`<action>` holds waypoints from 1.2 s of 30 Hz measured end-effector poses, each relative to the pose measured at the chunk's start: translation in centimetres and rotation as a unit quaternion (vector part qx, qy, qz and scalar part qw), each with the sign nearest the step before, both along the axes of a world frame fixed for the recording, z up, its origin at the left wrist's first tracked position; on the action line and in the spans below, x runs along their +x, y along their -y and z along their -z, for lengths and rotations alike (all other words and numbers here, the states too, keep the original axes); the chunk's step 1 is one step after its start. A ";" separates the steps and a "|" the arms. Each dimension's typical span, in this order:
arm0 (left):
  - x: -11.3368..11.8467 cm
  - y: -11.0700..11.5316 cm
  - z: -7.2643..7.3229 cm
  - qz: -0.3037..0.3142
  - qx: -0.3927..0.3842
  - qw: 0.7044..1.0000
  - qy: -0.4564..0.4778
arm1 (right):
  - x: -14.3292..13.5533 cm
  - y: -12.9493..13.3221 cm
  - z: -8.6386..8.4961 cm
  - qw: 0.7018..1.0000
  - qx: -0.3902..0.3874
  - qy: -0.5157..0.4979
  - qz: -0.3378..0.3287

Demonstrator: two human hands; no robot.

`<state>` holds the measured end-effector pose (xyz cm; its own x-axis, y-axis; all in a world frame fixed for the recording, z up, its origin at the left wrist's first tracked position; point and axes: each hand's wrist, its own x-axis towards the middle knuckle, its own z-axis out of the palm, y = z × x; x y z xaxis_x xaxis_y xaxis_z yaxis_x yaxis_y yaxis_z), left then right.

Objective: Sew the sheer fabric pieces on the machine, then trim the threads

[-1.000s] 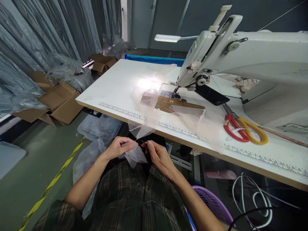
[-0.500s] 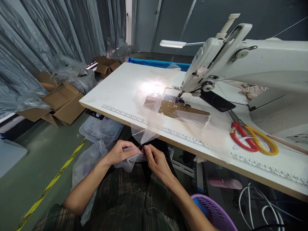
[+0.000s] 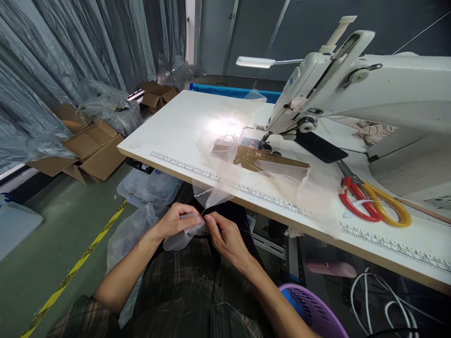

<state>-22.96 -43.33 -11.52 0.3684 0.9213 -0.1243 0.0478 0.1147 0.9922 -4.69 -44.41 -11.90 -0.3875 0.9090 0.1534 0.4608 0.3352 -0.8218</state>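
Over my lap, just off the table's front edge, my left hand (image 3: 179, 220) pinches a sheer whitish fabric (image 3: 181, 238). My right hand (image 3: 222, 231) is closed at the same spot, its thumb and forefinger meeting the left fingertips at the fabric's edge. A small dark thing shows between the fingertips, too small to make out. More sheer fabric rises from there onto the white table (image 3: 169, 122). A brown piece (image 3: 259, 157) lies beside the needle of the white sewing machine (image 3: 303, 89), partly under sheer cloth.
Red and yellow scissors (image 3: 375, 199) and a black tray-like object (image 3: 319, 146) lie on the table at the right. A purple basket (image 3: 313, 312) stands below. Clear plastic boxes (image 3: 148, 185) are under the table's left side; cardboard boxes (image 3: 100, 150) sit on the floor.
My right fingertips have shifted slightly left, closer against my left ones. The sheer fabric under my left hand hangs a little differently. The view has moved slightly.
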 end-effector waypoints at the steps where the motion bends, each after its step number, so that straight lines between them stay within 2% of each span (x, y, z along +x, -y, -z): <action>1: 0.0 0.0 0.0 0.001 -0.003 1.000 0.003 | -0.1 0.0 0.1 1.000 -0.006 0.001 0.012; 5: 0.3 0.2 0.2 0.005 -0.027 1.000 0.013 | 0.2 0.3 0.1 0.996 -0.040 -0.057 0.053; 9: 0.4 0.4 -0.1 0.041 -0.064 0.997 0.011 | 1.3 1.3 0.3 0.985 -0.119 -0.124 -0.026; 11: -0.1 0.1 -0.4 0.107 -0.093 0.990 -0.006 | 1.8 1.7 0.9 0.975 -0.166 -0.136 -0.049; 12: -0.6 -0.2 -0.3 0.152 -0.108 0.982 -0.017 | 2.0 1.7 1.5 0.973 -0.178 -0.140 -0.040; 14: -1.7 -1.4 0.2 0.235 -0.123 0.963 -0.045 | 2.3 1.6 3.1 0.975 -0.174 -0.134 0.019; 15: -2.3 -2.1 0.8 0.247 -0.116 0.960 -0.066 | 2.4 1.4 4.1 0.977 -0.164 -0.123 0.059; 17: -3.1 -3.6 2.4 0.190 -0.048 0.972 -0.133 | 2.6 0.8 6.0 0.978 -0.141 -0.087 0.128; 19: -3.5 -4.7 4.3 0.044 0.057 0.970 -0.233 | 2.9 0.4 7.8 0.976 -0.127 -0.062 0.165; 20: -3.5 -5.0 5.1 0.002 0.084 0.963 -0.258 | 3.0 0.4 8.4 0.975 -0.122 -0.051 0.179; 21: -3.4 -5.0 5.8 -0.034 0.105 0.955 -0.277 | 3.3 0.4 8.9 0.973 -0.116 -0.041 0.194; 23: -2.8 -4.5 6.4 -0.067 0.141 0.947 -0.280 | 3.8 0.7 9.2 0.970 -0.105 -0.022 0.219; 26: -1.3 -2.6 5.5 -0.132 0.258 0.924 -0.250 | 4.5 1.2 8.1 0.970 -0.070 -0.022 0.233; 29: 0.8 -0.6 3.3 -0.218 0.354 0.885 -0.212 | 4.6 1.4 5.8 0.974 0.019 -0.064 0.219; 31: 2.3 -0.1 1.8 -0.235 0.361 0.876 -0.215 | 4.3 1.4 4.0 0.971 0.073 -0.088 0.210; 33: 3.5 -0.2 0.6 -0.242 0.330 0.879 -0.246 | 4.0 1.5 2.4 0.969 0.104 -0.095 0.205; 36: 4.0 -0.9 -0.5 -0.210 0.291 0.898 -0.257 | 3.4 1.7 0.4 0.966 0.115 -0.106 0.204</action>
<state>-18.94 -42.44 -11.05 0.0058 0.9298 0.3680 0.5896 -0.3004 0.7498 -1.28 -46.16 -12.33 0.0590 0.9121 0.4058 0.4222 0.3456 -0.8380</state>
